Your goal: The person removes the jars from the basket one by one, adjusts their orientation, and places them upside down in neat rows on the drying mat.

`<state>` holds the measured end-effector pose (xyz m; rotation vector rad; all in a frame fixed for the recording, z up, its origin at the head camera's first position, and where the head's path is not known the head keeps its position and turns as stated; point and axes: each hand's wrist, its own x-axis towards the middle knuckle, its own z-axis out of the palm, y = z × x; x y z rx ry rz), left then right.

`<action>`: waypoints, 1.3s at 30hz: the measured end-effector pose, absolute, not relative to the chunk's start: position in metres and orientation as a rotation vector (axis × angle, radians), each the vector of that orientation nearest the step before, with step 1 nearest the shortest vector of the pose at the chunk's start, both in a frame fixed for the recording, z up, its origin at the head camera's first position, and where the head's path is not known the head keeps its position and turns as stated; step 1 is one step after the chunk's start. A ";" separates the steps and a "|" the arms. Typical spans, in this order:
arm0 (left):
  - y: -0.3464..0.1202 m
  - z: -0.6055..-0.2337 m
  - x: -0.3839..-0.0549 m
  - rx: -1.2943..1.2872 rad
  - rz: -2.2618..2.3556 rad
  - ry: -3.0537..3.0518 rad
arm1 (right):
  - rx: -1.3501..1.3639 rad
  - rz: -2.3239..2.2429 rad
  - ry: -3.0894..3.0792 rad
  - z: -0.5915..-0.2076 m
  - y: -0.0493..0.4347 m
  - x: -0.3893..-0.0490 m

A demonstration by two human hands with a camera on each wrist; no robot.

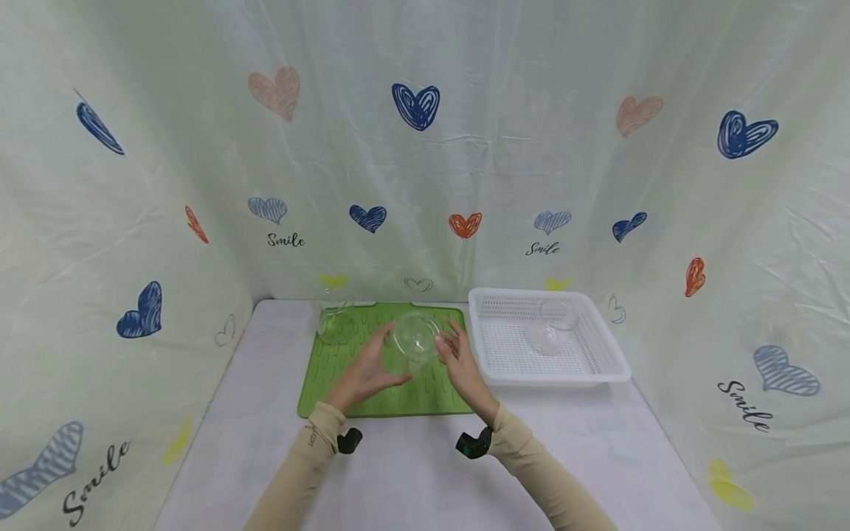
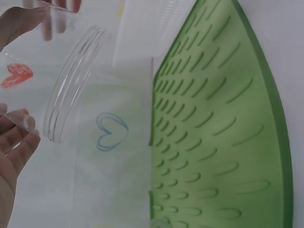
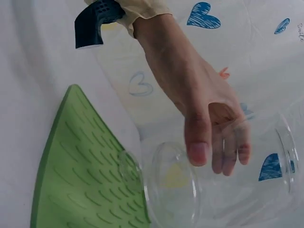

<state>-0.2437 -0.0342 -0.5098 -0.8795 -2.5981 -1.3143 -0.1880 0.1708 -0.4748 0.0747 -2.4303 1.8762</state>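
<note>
While both of your hands are raised over the green mat (image 1: 425, 398), they share one clear round vessel (image 1: 417, 335), lifted off the mat and a little right of its middle. Your left grip (image 1: 367, 375) is curled about the vessel's left side, thumb at the near side and fingers at the far side. Your right grip (image 1: 467, 367) pinches its right side between thumb and fingertips. Through the transparent wall (its full outline is hard to make out), the right-wrist view shows your left fingers.

The mat lies near the far edge of the white counter (image 1: 265, 413). At the mat's far left corner stands a second clear vessel (image 1: 337, 328). By the counter's far right corner, just beside the mat, sits a white slotted basket (image 1: 494, 346) with clear round pieces (image 1: 559, 314) inside. Behind the counter hangs a pale curtain (image 1: 518, 169) printed with hearts and "Smile".
</note>
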 end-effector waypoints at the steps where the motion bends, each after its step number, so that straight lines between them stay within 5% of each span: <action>1: -0.035 -0.509 -0.245 -0.857 -1.320 -2.604 | 0.059 1.901 -2.412 -0.477 0.172 -0.186; 23: -0.030 -0.534 -0.313 -0.442 -1.618 -2.616 | -0.295 2.158 -2.372 -0.570 0.169 -0.148; 39: -0.018 -0.575 -0.346 -0.249 -1.650 -2.594 | -0.396 2.221 -2.277 -0.588 0.172 -0.133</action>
